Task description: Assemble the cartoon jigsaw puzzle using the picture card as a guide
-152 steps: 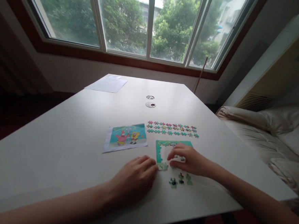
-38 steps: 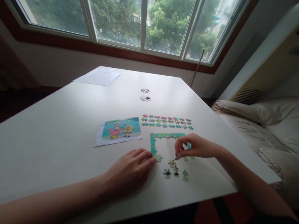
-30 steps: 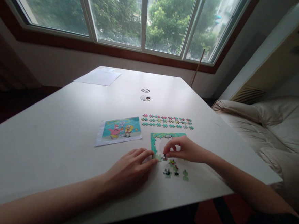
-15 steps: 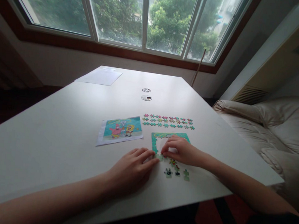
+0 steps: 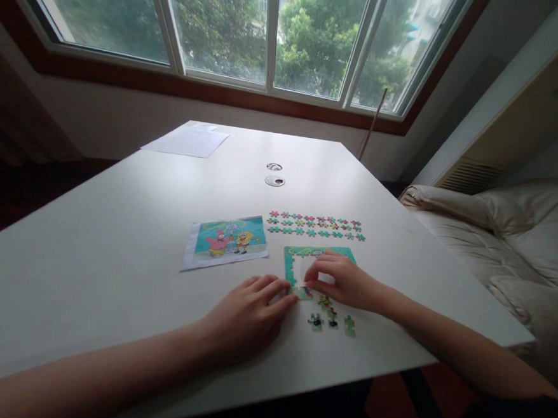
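Observation:
A partly built jigsaw puzzle (image 5: pixel 291 261) lies on the white table, its green border joined around a bare middle. My left hand (image 5: pixel 255 306) rests palm down, fingers stretched out, with index finger and thumb on the puzzle's lower left corner. Over the frame's inside, my right hand (image 5: pixel 341 278) has thumb and fingertips pinched at a puzzle piece (image 5: pixel 307 292) with a purple patch on the bottom edge. Below that hand are several loose pieces, among them a dark-marked piece (image 5: pixel 316 322) and a plain green piece (image 5: pixel 350 326).
Three rows of loose puzzle pieces (image 5: pixel 312 224) lie beyond the puzzle. A printed cartoon picture (image 5: pixel 229 240) is on the left. Farther off are two round discs (image 5: pixel 274 181) and white paper sheets (image 5: pixel 188 143). A cushioned sofa (image 5: pixel 507 231) stands right of the table.
My right fingertips have shifted slightly right, uncovering more of the purple-patched piece on the bottom edge. My left hand stays at the corner.

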`<action>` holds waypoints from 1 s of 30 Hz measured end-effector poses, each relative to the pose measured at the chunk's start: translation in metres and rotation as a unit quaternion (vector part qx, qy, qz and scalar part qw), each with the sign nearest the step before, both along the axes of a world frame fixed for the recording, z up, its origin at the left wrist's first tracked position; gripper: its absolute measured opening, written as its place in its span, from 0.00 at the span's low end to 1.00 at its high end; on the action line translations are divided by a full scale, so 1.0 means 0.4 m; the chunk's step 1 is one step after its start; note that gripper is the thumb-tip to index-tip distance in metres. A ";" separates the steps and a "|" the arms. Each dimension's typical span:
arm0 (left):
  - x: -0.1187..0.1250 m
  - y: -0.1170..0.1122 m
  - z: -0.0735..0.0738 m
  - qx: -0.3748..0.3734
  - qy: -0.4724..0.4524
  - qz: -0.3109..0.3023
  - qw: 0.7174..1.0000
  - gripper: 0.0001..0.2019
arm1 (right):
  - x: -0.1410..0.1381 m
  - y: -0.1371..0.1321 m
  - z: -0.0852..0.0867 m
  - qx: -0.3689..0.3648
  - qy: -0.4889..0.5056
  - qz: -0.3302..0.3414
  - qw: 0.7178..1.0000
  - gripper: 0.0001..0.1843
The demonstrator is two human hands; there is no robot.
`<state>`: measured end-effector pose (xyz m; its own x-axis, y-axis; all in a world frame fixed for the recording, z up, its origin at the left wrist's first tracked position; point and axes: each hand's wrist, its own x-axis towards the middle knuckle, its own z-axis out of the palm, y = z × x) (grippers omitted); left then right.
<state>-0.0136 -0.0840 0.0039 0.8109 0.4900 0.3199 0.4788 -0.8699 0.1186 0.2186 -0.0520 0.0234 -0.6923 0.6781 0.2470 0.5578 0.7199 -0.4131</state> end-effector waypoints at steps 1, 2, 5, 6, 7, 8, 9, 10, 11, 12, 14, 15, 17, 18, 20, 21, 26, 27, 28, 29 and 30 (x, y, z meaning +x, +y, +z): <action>0.000 0.000 0.000 -0.002 0.000 -0.001 1.000 0.16 | 0.013 0.008 0.006 0.005 0.002 -0.008 1.000 0.05; 0.000 -0.001 -0.001 -0.003 -0.001 0.000 1.000 0.16 | 0.030 0.018 0.013 0.011 0.001 -0.021 1.000 0.06; -0.002 -0.001 -0.001 -0.007 -0.004 0.002 1.000 0.15 | 0.097 0.054 0.030 0.016 -0.036 -0.066 0.997 0.06; -0.002 -0.001 -0.001 -0.006 -0.005 0.002 1.000 0.15 | 0.121 0.066 0.033 0.012 -0.058 -0.075 0.995 0.07; -0.003 -0.002 -0.001 -0.005 -0.007 0.001 1.000 0.15 | 0.142 0.076 0.035 0.008 -0.079 -0.081 0.993 0.07; -0.003 -0.002 -0.001 -0.004 -0.009 0.001 1.000 0.15 | 0.161 0.085 0.035 0.003 -0.097 -0.084 0.992 0.07; -0.004 -0.002 0.000 -0.004 -0.009 0.001 1.000 0.15 | 0.175 0.093 0.034 -0.002 -0.109 -0.085 0.990 0.07; -0.004 -0.002 0.001 -0.004 -0.009 0.002 1.000 0.15 | 0.185 0.099 0.032 -0.008 -0.116 -0.083 0.990 0.08; -0.004 -0.002 0.002 -0.005 -0.008 0.003 1.000 0.15 | 0.191 0.104 0.029 -0.014 -0.118 -0.081 0.990 0.08; -0.004 -0.003 0.003 -0.007 -0.006 0.006 1.000 0.15 | 0.193 0.107 0.025 -0.017 -0.116 -0.080 0.990 0.08; -0.004 -0.003 0.006 -0.013 0.000 0.013 1.000 0.15 | 0.190 0.112 0.017 -0.018 -0.110 -0.083 0.990 0.09; -0.004 -0.003 0.007 -0.016 0.003 0.016 1.000 0.15 | 0.187 0.113 0.013 -0.017 -0.107 -0.087 0.990 0.09; -0.003 -0.004 0.009 -0.022 0.008 0.022 0.999 0.16 | 0.180 0.115 0.006 -0.016 -0.100 -0.096 0.990 0.10; -0.003 -0.004 0.010 -0.022 0.009 0.024 0.999 0.16 | 0.177 0.116 0.003 -0.017 -0.096 -0.099 0.990 0.10; -0.003 -0.004 0.010 -0.019 0.007 0.025 0.999 0.16 | 0.174 0.115 0.001 -0.016 -0.091 -0.101 0.991 0.11; -0.003 -0.004 0.010 -0.017 0.006 0.027 0.999 0.16 | 0.173 0.115 0.000 -0.014 -0.090 -0.100 0.991 0.11; -0.004 -0.004 0.006 -0.013 0.006 0.033 0.999 0.16 | 0.175 0.117 -0.002 0.005 -0.091 -0.097 0.991 0.10; -0.004 -0.004 0.006 -0.013 0.007 0.034 0.999 0.16 | 0.177 0.119 -0.004 0.008 -0.089 -0.098 0.991 0.10; -0.004 -0.004 0.006 -0.013 0.008 0.035 0.999 0.16 | 0.179 0.121 -0.007 0.011 -0.088 -0.099 0.991 0.10; -0.005 -0.004 0.006 -0.013 0.010 0.036 0.999 0.16 | 0.181 0.123 -0.009 0.013 -0.087 -0.099 0.991 0.10; -0.004 -0.004 0.006 -0.013 0.011 0.036 0.999 0.16 | 0.182 0.125 -0.011 0.014 -0.088 -0.099 0.991 0.10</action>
<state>-0.0154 -0.0854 0.0065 0.7796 0.5562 0.2879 0.5436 -0.8292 0.1300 0.2915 -0.0021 0.0189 -0.5805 0.7995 0.1545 0.7512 0.5990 -0.2773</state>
